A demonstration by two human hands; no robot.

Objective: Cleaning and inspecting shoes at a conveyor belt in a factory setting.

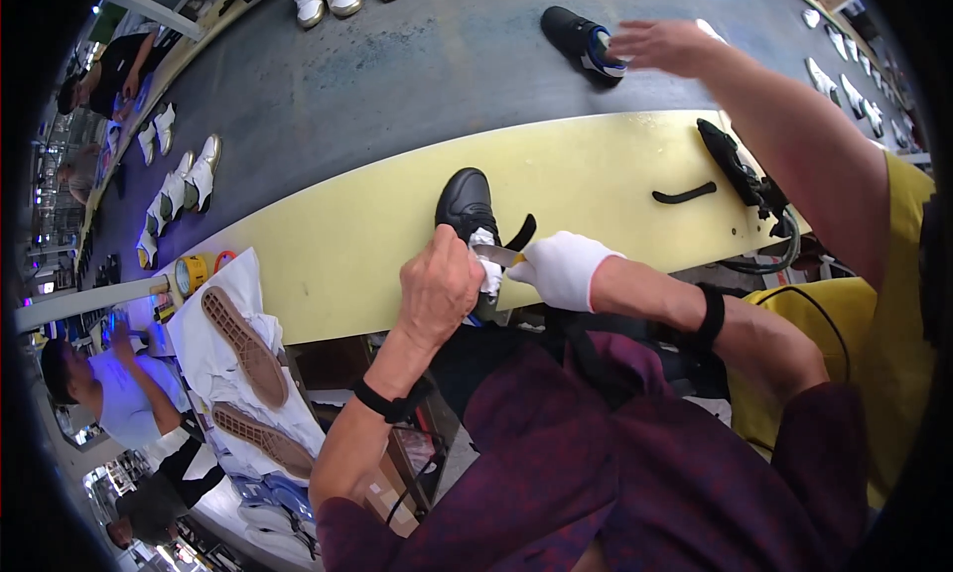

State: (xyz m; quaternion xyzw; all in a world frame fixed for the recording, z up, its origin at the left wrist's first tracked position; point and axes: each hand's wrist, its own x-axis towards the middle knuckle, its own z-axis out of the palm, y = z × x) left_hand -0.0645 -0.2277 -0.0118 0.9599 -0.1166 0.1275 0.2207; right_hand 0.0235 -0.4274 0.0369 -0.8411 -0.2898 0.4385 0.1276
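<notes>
While held, black shoe (465,203) toe-away, lengthwise.

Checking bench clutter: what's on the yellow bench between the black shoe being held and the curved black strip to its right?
In the head view, the yellow bench is bare between the black shoe and the curved black strip.

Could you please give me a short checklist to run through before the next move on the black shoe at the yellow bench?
1. Left hand grips the black shoe: ok.
2. Gloved right hand rests at the shoe opening, beside the white stuffing: ok.
3. Shoe toe lies on the yellow bench: ok.
4. What the right hand holds: cannot tell.
5. Co-worker's hand is at another black shoe, away from ours: ok.
6. Black tool and black strip lie apart from the shoe: ok.
</notes>
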